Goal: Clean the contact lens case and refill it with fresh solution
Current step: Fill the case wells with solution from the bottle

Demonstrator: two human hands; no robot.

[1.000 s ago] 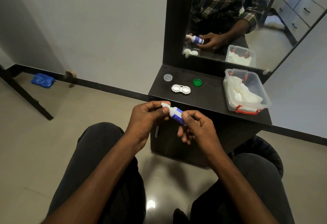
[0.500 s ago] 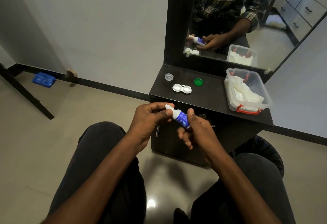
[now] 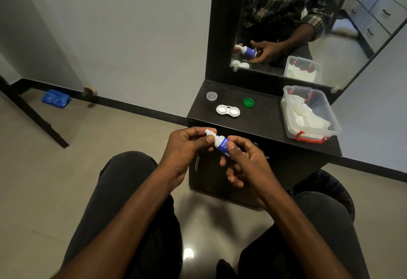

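A small white solution bottle (image 3: pixel 221 142) with a blue label is held in front of the dark cabinet. My right hand (image 3: pixel 244 159) grips its body, thumb on the label. My left hand (image 3: pixel 187 146) pinches the white cap (image 3: pixel 209 132) at the bottle's top with thumb and fingers. On the cabinet top (image 3: pixel 264 122) lies the white contact lens case (image 3: pixel 228 110), both wells uncovered. A green cap (image 3: pixel 248 102) sits to its right and a clear cap (image 3: pixel 211 96) to its left.
A clear plastic box (image 3: pixel 330 124) with red clips holds white tissues at the cabinet's right end. A mirror (image 3: pixel 308 25) stands behind. A blue packet (image 3: pixel 56 98) lies on the floor by the wall at left. My knees frame the floor below.
Both hands and the bottle have stayed nearly in place; my left fingers have shifted slightly on the cap and the bottle now tilts a little more upright.
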